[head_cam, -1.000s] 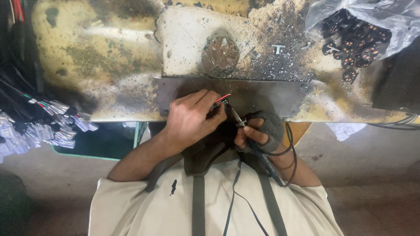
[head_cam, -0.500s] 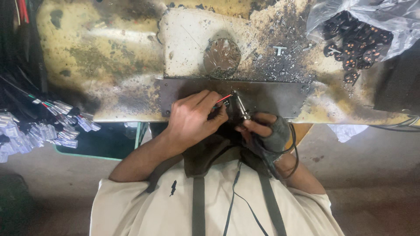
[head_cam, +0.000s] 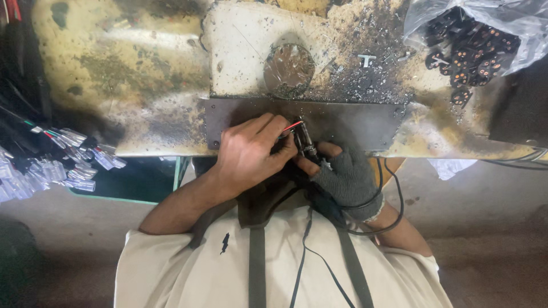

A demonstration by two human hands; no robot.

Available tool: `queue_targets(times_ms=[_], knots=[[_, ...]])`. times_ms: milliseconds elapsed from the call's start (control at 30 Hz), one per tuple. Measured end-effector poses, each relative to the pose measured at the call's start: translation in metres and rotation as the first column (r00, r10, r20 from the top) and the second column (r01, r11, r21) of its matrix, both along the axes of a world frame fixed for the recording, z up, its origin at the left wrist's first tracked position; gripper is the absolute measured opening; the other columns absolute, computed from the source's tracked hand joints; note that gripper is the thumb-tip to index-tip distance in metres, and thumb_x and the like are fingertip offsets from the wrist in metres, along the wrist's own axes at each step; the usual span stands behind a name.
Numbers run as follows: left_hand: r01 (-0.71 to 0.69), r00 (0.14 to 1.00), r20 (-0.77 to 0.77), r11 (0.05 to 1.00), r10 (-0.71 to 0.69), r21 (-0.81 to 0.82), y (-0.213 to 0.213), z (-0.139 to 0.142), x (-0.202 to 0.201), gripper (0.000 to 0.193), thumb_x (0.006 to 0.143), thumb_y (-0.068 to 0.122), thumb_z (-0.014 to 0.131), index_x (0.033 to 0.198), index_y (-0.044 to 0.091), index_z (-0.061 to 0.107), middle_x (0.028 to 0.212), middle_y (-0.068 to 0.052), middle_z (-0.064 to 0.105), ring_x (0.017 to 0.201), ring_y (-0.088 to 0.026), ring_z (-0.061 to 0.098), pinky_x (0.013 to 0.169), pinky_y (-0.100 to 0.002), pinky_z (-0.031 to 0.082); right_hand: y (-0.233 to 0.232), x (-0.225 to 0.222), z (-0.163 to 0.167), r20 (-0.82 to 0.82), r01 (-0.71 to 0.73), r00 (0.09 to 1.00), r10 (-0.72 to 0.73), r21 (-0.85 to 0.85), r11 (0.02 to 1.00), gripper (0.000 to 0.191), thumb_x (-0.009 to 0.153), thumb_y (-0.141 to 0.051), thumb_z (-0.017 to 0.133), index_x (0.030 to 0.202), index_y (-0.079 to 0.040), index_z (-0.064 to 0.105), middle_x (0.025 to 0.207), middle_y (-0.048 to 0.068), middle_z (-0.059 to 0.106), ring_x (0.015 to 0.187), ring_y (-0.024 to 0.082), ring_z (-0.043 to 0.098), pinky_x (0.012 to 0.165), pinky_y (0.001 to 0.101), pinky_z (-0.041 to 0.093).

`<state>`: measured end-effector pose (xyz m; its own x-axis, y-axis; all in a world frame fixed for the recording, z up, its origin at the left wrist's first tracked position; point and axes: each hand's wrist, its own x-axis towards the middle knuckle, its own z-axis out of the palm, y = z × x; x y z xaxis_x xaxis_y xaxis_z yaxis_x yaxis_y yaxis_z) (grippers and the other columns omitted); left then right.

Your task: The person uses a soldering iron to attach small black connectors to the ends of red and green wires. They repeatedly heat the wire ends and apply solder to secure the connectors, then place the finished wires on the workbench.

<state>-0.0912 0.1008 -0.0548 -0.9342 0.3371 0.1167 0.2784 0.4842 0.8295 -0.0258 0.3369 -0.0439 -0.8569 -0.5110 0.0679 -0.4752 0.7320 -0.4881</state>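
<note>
Hands: left point(head_cam: 248, 153) pinching red wire point(head_cam: 292, 126), gloved right point(head_cam: 345, 177) gripping soldering tool point(head_cam: 305, 140) w/ closed fingers.

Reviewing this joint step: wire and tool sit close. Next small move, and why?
Probably ease the tool onto the end of the red wire. The left hand pinches the wire over the grey plate, and the gloved right hand grips the tool beside it; contact cannot be told.
</note>
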Motion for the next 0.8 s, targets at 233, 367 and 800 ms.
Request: queue_targets(times_ms=[233, 367, 800], knots=[[0.034, 0.999, -0.013, 0.999, -0.035, -0.018, 0.000, -0.001, 0.000, 0.029, 0.078, 0.017, 0.081, 0.095, 0.005, 0.060, 0.085, -0.011, 0.061, 0.076, -0.033, 0.066, 0.063, -0.043, 0.054, -0.015, -0.020, -0.057, 0.641, 0.579, 0.742, -0.195, -0.467, 0.668, 0.008, 0.096, 0.005, 0.070, 0.098, -0.003, 0.069, 0.094, 0.008, 0.074, 0.073, 0.012, 0.066, 0.056, 0.0226, 0.046], [-0.002, 1.000, -0.027, 0.997, 0.000, -0.071, 0.003, 0.002, 0.001, 0.026, 0.079, 0.016, 0.081, 0.094, 0.006, 0.062, 0.087, -0.010, 0.061, 0.075, -0.032, 0.066, 0.064, -0.043, 0.055, -0.028, -0.017, -0.067, 0.389, 0.481, 0.872, -0.298, -0.561, 0.674, 0.017, 0.101, 0.003, 0.071, 0.102, -0.005, 0.056, 0.103, 0.006, 0.074, 0.087, 0.012, 0.069, 0.073, 0.0217, 0.052], [-0.005, 0.986, -0.163, 1.000, 0.010, 0.030, 0.001, 0.007, 0.010, 0.020, 0.091, 0.006, 0.079, 0.110, 0.004, 0.075, 0.088, -0.008, 0.068, 0.072, -0.025, 0.068, 0.064, -0.035, 0.056, -0.031, -0.032, -0.026, 0.343, 0.449, 0.873, -0.346, -0.290, 0.845, 0.013, 0.102, -0.009, 0.071, 0.102, -0.003, 0.059, 0.093, -0.001, 0.072, 0.085, 0.013, 0.063, 0.082, 0.0314, 0.045]])
